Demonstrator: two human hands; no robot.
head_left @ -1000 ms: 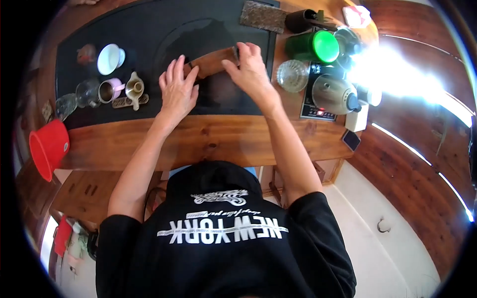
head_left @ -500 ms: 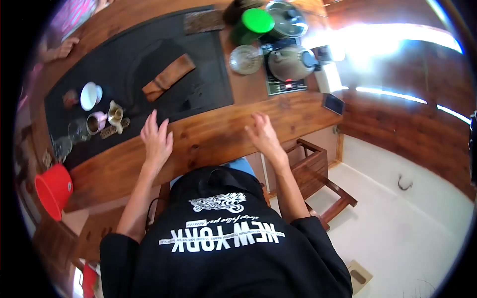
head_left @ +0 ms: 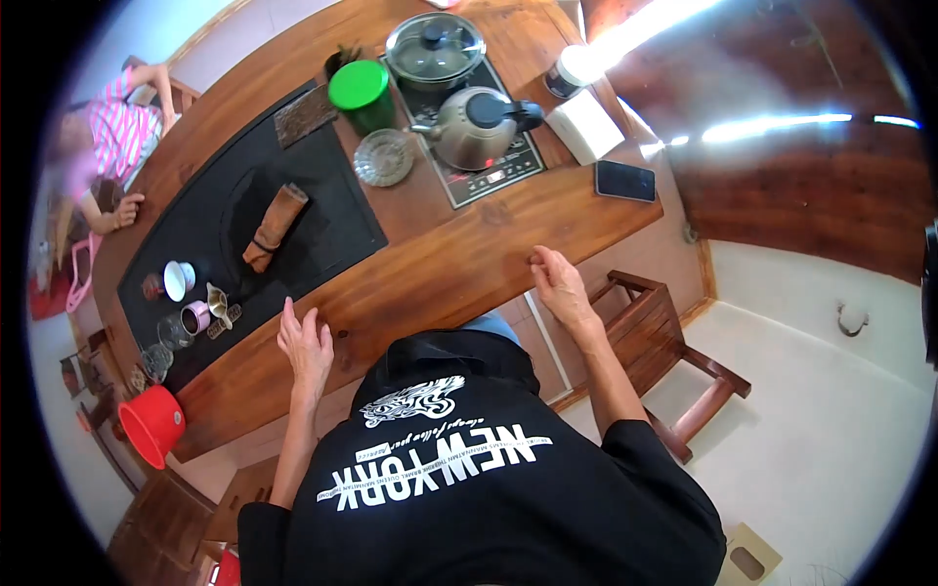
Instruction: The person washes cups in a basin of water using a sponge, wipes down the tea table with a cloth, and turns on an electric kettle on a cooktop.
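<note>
My left hand [head_left: 305, 344] is empty, its fingers apart at the front edge of the wooden table [head_left: 430, 271]. My right hand [head_left: 562, 285] also holds nothing; its fingers are loosely bent near the same edge, farther right. On the black tea tray [head_left: 337, 210] lies a rolled brown cloth bundle [head_left: 277, 228] with a dark tie round it. Left of it stand a white cup [head_left: 180, 280], a pink cup [head_left: 195, 317], a metal strainer [head_left: 218, 301] and glass cups [head_left: 174, 332]. Nearest my left hand is the small group of cups and strainer.
A kettle [head_left: 472, 129] sits on a lit cooktop [head_left: 496, 178], behind it a glass-lidded pot [head_left: 435, 49]. Around them are a green-lidded jar [head_left: 360, 93], glass dish [head_left: 383, 158], white box [head_left: 586, 127] and phone [head_left: 625, 182]. A red bucket [head_left: 152, 426], wooden stool [head_left: 635, 332] and another person [head_left: 122, 132] flank the table.
The camera view has turned, bringing the far person and the cooktop more fully into sight. Both my hands stay empty, and my right hand's fingers look closer together than before.
</note>
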